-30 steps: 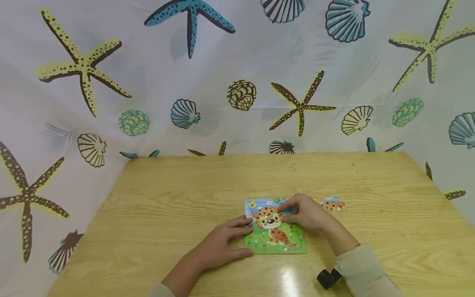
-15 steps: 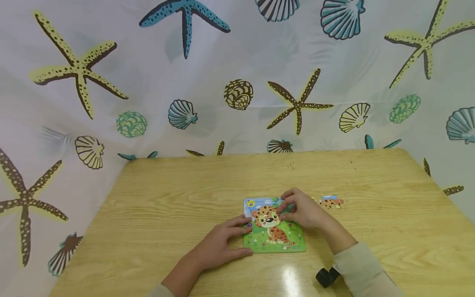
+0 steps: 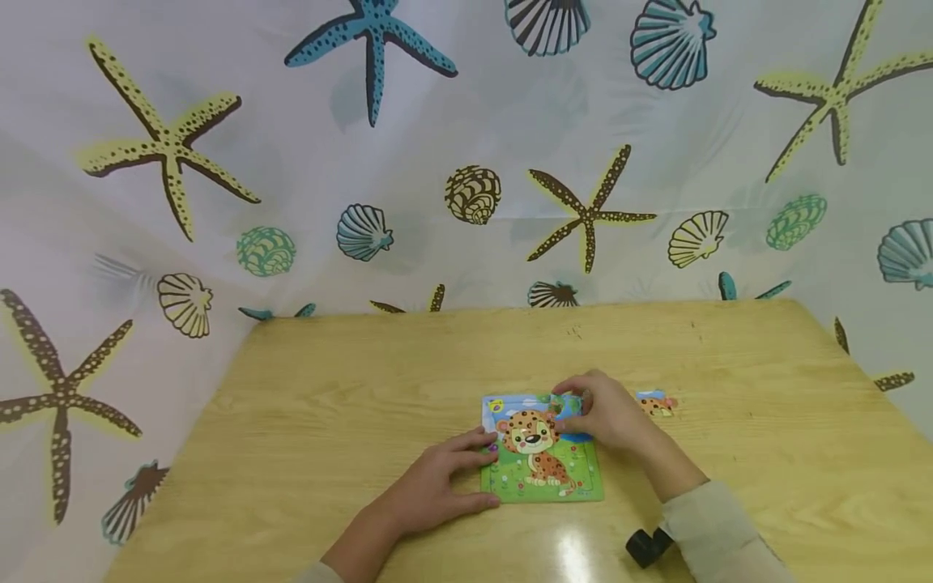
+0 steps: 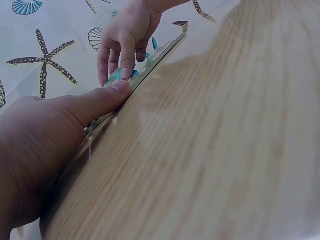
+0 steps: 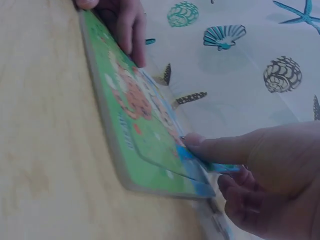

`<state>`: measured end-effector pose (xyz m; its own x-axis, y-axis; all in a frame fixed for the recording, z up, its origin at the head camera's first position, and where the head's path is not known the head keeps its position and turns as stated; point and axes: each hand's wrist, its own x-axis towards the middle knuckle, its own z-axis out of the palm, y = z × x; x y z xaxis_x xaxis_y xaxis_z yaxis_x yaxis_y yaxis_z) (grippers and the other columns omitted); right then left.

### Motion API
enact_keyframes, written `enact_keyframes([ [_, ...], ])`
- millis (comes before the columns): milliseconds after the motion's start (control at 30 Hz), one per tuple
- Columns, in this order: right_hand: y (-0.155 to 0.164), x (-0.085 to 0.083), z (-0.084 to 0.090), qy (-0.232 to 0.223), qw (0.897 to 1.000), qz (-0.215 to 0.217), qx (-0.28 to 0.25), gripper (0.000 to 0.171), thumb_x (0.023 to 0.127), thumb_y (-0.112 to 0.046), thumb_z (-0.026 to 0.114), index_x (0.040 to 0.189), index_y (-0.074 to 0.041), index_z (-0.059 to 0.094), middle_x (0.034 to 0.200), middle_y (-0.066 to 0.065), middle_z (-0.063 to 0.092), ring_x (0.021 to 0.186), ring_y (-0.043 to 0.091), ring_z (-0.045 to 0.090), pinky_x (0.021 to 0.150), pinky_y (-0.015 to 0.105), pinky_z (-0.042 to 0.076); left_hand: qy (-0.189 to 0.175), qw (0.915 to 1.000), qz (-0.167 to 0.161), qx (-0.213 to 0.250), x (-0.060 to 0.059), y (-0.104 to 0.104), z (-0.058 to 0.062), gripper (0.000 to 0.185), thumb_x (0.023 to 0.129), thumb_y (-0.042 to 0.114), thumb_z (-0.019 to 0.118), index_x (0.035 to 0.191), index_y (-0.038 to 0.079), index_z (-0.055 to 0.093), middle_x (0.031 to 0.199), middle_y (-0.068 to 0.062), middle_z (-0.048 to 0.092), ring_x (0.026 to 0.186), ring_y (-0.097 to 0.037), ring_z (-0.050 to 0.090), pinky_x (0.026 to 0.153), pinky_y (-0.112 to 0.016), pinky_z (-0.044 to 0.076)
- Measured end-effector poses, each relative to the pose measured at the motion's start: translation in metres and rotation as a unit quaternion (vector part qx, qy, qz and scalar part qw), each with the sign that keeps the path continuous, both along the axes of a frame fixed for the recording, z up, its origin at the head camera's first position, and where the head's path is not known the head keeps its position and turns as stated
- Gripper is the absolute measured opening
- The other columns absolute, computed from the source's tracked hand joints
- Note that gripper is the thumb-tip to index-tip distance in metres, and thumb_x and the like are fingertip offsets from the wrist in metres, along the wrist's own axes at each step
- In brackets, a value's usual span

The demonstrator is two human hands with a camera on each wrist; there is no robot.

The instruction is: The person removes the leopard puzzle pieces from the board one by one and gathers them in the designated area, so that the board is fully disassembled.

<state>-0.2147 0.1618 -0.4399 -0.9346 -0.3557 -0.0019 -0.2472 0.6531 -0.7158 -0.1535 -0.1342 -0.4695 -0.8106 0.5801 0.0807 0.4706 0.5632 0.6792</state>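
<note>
Light wood-grain counter [image 3: 328, 405], glare patch near the front edge. Lying flat on it, near front centre: square puzzle board [image 3: 541, 474] with leopard picture, green bottom, blue top. Loose puzzle piece [image 3: 654, 403] on the counter just right of the board, apart from it. Small black object [image 3: 645, 546] at the front edge.

Left hand [image 3: 430, 486] flat; right hand [image 3: 608, 417] fingers apparently pinching.

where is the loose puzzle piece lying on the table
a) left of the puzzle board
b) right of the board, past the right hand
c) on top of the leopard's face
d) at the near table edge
b: the loose puzzle piece lies on the table right of the puzzle board, beyond the right hand.
</note>
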Motion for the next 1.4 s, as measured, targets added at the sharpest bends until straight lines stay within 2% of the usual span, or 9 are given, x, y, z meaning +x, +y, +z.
enact_keyframes([
  [100, 0.01, 0.001, 0.0, -0.011, 1.0, -0.022, -0.012, 0.034, 0.084, -0.022, 0.082, 0.116, -0.014, 0.072, 0.105, 0.008, 0.06, 0.079, 0.016, 0.056, 0.072, 0.031, 0.051, -0.004, 1.0, -0.004, -0.005, 0.002, 0.002, -0.003, 0.063, 0.085, 0.051, 0.075, 0.135, 0.013, 0.064, 0.155, 0.005, 0.046, 0.149, -0.02, 0.035, 0.12, -0.05, 0.033],
  [200, 0.02, -0.001, 0.0, -0.024, 0.999, -0.026, -0.03, 0.027, 0.089, -0.021, 0.077, 0.113, -0.011, 0.072, 0.099, 0.008, 0.061, 0.076, 0.017, 0.06, 0.066, 0.03, 0.051, 0.004, 0.9999, -0.008, -0.01, 0.001, 0.003, -0.005, 0.063, 0.086, 0.051, 0.074, 0.135, 0.014, 0.063, 0.155, 0.006, 0.046, 0.149, -0.02, 0.035, 0.12, -0.049, 0.033],
  [367, 0.035, -0.004, 0.005, -0.062, 0.995, -0.018, -0.076, 0.033, 0.094, -0.015, 0.071, 0.123, -0.002, 0.066, 0.099, 0.011, 0.056, 0.075, 0.019, 0.067, 0.062, 0.026, 0.053, 0.004, 0.9999, -0.008, -0.007, 0.0, 0.003, -0.005, 0.063, 0.086, 0.051, 0.074, 0.135, 0.013, 0.064, 0.154, 0.005, 0.046, 0.149, -0.02, 0.035, 0.12, -0.049, 0.033],
  [533, 0.053, -0.007, 0.011, -0.078, 0.991, -0.023, -0.105, 0.038, 0.097, -0.011, 0.065, 0.133, 0.001, 0.059, 0.099, 0.014, 0.052, 0.077, 0.025, 0.07, 0.059, 0.03, 0.055, -0.003, 1.0, -0.009, 0.001, 0.0, 0.002, -0.005, 0.063, 0.086, 0.052, 0.074, 0.135, 0.013, 0.064, 0.154, 0.004, 0.047, 0.149, -0.021, 0.035, 0.119, -0.051, 0.033],
  [800, 0.08, -0.009, 0.019, -0.102, 0.985, -0.068, -0.119, 0.045, 0.097, -0.015, 0.067, 0.136, 0.003, 0.054, 0.113, 0.02, 0.055, 0.085, 0.027, 0.073, 0.075, 0.035, 0.063, -0.001, 1.0, -0.007, 0.002, 0.001, -0.001, -0.007, 0.064, 0.086, 0.052, 0.073, 0.136, 0.014, 0.063, 0.154, 0.006, 0.046, 0.149, -0.02, 0.035, 0.119, -0.051, 0.034],
  [933, 0.093, -0.01, 0.023, -0.116, 0.982, -0.093, -0.117, 0.048, 0.096, -0.018, 0.068, 0.137, 0.002, 0.053, 0.117, 0.021, 0.054, 0.085, 0.026, 0.072, 0.076, 0.032, 0.063, -0.001, 1.0, -0.007, 0.006, 0.001, -0.001, -0.005, 0.064, 0.086, 0.052, 0.074, 0.135, 0.013, 0.063, 0.154, 0.004, 0.047, 0.149, -0.021, 0.035, 0.119, -0.052, 0.034],
  [1233, 0.118, -0.012, 0.022, -0.12, 0.98, -0.097, -0.128, 0.054, 0.096, -0.018, 0.069, 0.138, 0.006, 0.048, 0.116, 0.021, 0.053, 0.084, 0.023, 0.072, 0.081, 0.035, 0.063, 0.006, 1.0, -0.001, 0.005, 0.001, -0.003, -0.002, 0.063, 0.084, 0.051, 0.075, 0.134, 0.014, 0.064, 0.154, 0.006, 0.046, 0.149, -0.018, 0.035, 0.121, -0.048, 0.032],
  [1400, 0.131, -0.009, 0.021, -0.125, 0.98, -0.112, -0.11, 0.053, 0.096, -0.016, 0.068, 0.139, 0.007, 0.048, 0.117, 0.021, 0.053, 0.087, 0.018, 0.069, 0.082, 0.031, 0.062, 0.002, 1.0, -0.002, 0.003, 0.0, -0.003, -0.002, 0.064, 0.084, 0.053, 0.075, 0.135, 0.015, 0.063, 0.155, 0.008, 0.045, 0.149, -0.017, 0.034, 0.121, -0.048, 0.032],
])
